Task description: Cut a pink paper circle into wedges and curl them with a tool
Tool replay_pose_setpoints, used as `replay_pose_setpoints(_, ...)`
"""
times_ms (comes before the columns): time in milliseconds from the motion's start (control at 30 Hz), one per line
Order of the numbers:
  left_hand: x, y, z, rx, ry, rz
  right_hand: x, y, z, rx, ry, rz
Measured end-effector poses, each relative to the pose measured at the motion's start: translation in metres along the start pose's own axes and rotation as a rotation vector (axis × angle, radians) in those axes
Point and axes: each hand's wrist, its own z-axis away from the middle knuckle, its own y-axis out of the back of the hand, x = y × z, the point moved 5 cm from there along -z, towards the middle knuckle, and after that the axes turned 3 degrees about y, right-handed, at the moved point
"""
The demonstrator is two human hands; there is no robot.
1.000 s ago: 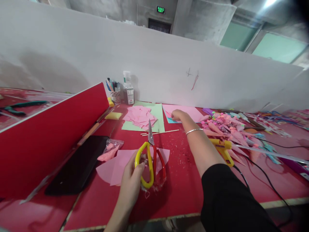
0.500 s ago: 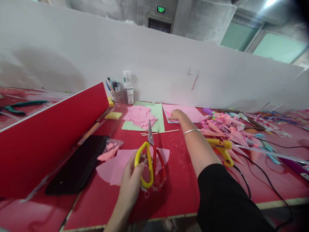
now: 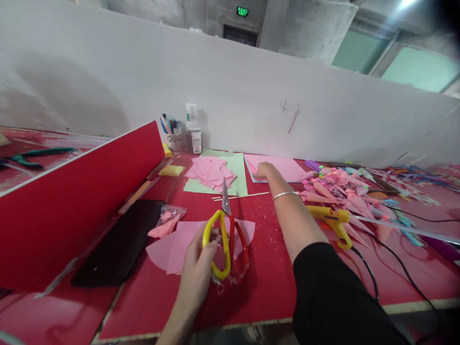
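Note:
My left hand (image 3: 200,256) is closed round the yellow loop of a pair of scissors (image 3: 227,225) with one yellow and one red handle. The blades point away from me and look closed. Under them lie cut pink paper pieces (image 3: 178,239). My right hand (image 3: 265,169) reaches to the back, its fingers curled on the left edge of a stack of pink paper (image 3: 285,167); the fingertips are partly hidden. A pink corner stands up beside them. On a green sheet (image 3: 239,167) to the left is a heap of pink paper pieces (image 3: 210,172).
Thin sticks (image 3: 247,196) lie behind the scissors. At right are a yellow glue gun (image 3: 332,220) with its cable and a pile of pink cones (image 3: 334,187). At left are a black phone-like slab (image 3: 118,244), a small bag (image 3: 167,220) and a red divider (image 3: 79,206).
The whole view has shifted slightly to the right. At my right hand, the pink paper's left corner looks a little more raised. My left hand keeps its hold on the scissors.

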Motion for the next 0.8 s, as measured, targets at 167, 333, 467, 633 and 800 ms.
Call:
replay_pose_setpoints(167,-0.001,0.0,0.0,-0.001,0.0,-0.005,0.009,0.0,0.005,-0.05,-0.007,-0.035)
replay_pose_setpoints(333,-0.002,0.0,-0.002,0.032,0.002,-0.011,0.007,-0.001,0.006,-0.048,-0.02,-0.019)
replay_pose_setpoints(467,-0.002,0.001,-0.003,0.023,-0.007,-0.021,0.005,-0.002,0.003,-0.012,-0.057,-0.004)
replay_pose_setpoints(633,0.0,0.002,-0.003,0.038,0.015,0.009,0.01,0.001,0.011,0.09,-0.096,0.0)
replay_pose_setpoints(800,0.0,0.002,-0.004,0.032,-0.001,0.014,0.015,0.015,0.022,0.185,-0.12,0.013)
